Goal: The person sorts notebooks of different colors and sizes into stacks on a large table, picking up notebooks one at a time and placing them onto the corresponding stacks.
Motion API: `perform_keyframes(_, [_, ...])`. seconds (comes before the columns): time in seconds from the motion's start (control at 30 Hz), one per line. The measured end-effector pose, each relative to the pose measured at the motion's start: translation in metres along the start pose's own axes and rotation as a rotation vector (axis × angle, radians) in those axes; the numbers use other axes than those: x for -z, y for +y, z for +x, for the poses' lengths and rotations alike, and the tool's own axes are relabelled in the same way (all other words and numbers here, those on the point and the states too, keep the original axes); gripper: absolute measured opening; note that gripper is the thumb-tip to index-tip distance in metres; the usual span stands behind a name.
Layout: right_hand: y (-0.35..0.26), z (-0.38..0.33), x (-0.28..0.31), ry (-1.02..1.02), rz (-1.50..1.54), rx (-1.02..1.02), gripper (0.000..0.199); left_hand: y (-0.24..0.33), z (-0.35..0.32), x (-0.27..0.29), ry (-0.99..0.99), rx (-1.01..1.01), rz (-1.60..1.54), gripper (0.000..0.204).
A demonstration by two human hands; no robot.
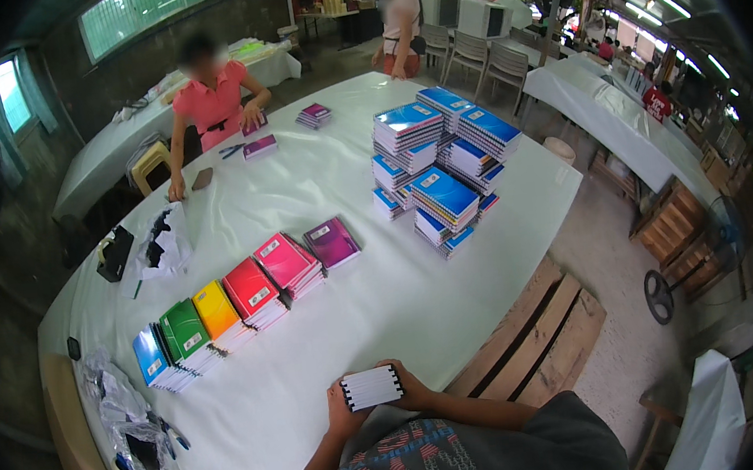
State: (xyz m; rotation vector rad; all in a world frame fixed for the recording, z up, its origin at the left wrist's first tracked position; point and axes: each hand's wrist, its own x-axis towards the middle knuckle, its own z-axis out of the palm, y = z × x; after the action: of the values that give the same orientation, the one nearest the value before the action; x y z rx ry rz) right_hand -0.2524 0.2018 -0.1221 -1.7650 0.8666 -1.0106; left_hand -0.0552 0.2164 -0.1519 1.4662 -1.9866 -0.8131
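Close to my body, at the table's near edge, I hold a small stack of spiral notebooks (pixel 372 387), its white page edges and black bindings facing up. My left hand (pixel 339 410) is closed round its left end, and my right hand (pixel 412 386) grips the right end. Beyond my hands runs a row of notebook stacks: blue (pixel 150 351), green (pixel 185 328), yellow (pixel 216 309), red (pixel 251 282), pink (pixel 285 259) and purple (pixel 332 241). Tall piles of blue notebooks (pixel 445 195) stand at the far right.
Across the white table (pixel 331 328), a person in a pink top (pixel 214 97) touches small purple notebooks (pixel 259 147). Plastic bags (pixel 123 409), pliers (pixel 177 436) and a black tape dispenser (pixel 115 254) lie along the left side. A wooden slatted bench (pixel 538 337) stands right of the table.
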Motion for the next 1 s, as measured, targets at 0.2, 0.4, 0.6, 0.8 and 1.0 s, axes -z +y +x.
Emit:
perform_keyframes(0.2, [0.001,-0.002,0.0,0.024,-0.057,0.046,0.076,0.007,-0.002,0.004,0.011,-0.043,0.044,0.054])
perform_keyframes(0.4, [-0.006,0.001,0.0,-0.006,0.024,-0.012,0.075,0.002,-0.005,0.001,0.047,-0.041,0.086,0.058])
perform_keyframes(0.6, [-0.006,0.0,0.001,0.009,-0.008,-0.021,0.076,0.009,-0.002,0.006,0.016,-0.038,0.015,0.058])
perform_keyframes(0.8, [-0.004,0.0,-0.001,0.01,0.041,-0.032,0.075,0.015,-0.001,0.006,0.159,-0.082,0.053,0.04])
perform_keyframes(1.0, [-0.003,0.0,-0.001,0.005,0.02,-0.032,0.075,0.016,-0.002,0.01,0.075,-0.081,0.058,0.056])
